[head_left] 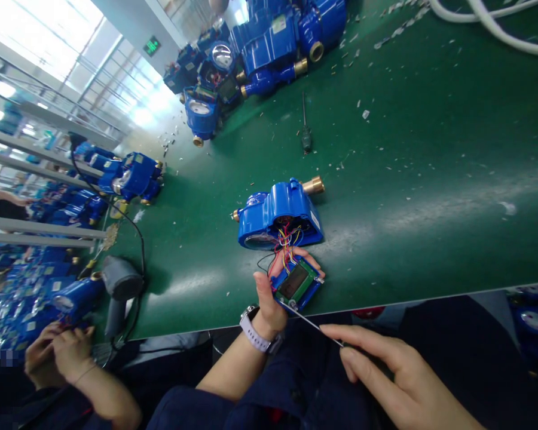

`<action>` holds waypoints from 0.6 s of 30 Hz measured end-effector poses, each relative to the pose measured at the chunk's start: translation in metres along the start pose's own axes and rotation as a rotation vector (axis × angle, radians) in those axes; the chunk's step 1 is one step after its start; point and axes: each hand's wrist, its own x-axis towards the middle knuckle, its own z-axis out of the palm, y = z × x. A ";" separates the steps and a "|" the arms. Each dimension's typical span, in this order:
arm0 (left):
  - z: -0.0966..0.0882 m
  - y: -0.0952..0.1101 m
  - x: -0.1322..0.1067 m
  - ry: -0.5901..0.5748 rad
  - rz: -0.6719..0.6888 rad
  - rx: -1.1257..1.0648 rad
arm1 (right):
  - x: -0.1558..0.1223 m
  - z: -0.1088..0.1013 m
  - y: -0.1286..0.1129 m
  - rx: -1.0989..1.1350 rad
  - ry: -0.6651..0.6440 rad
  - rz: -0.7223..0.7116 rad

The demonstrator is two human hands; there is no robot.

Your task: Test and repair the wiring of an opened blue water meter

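My left hand (pixel 269 304), with a watch at the wrist, is closed around a display module (pixel 296 280), a green circuit board with a dark screen in a blue frame. Several coloured wires (pixel 287 239) run from it into the open side of a blue water meter (pixel 273 209), which lies on the bench just beyond with a brass threaded end. Between the thumb and fingers of my right hand (pixel 385 364) is a screwdriver (pixel 312 325); its thin shaft reaches the module's near corner. The palm hides its handle.
Another screwdriver (pixel 306 134) lies on the green bench (pixel 412 179). More blue meters (pixel 269 42) are piled at the back, others (pixel 132 176) at left. A grey handheld scanner (pixel 121 278) with a black cable stands near a co-worker's hands (pixel 63 352). White cable (pixel 497 27) crosses the far right.
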 end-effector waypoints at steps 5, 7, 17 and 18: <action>-0.009 0.000 0.002 0.003 -0.069 0.008 | 0.005 -0.007 -0.005 -0.041 -0.004 0.028; -0.012 0.002 0.003 -0.002 -0.089 0.027 | 0.008 -0.011 -0.008 -0.050 -0.005 0.040; -0.016 0.012 0.009 -0.176 -0.138 -0.033 | 0.010 -0.011 -0.005 0.065 -0.142 0.137; -0.016 0.011 0.010 -0.186 -0.120 -0.033 | 0.010 -0.011 -0.005 0.126 -0.175 0.170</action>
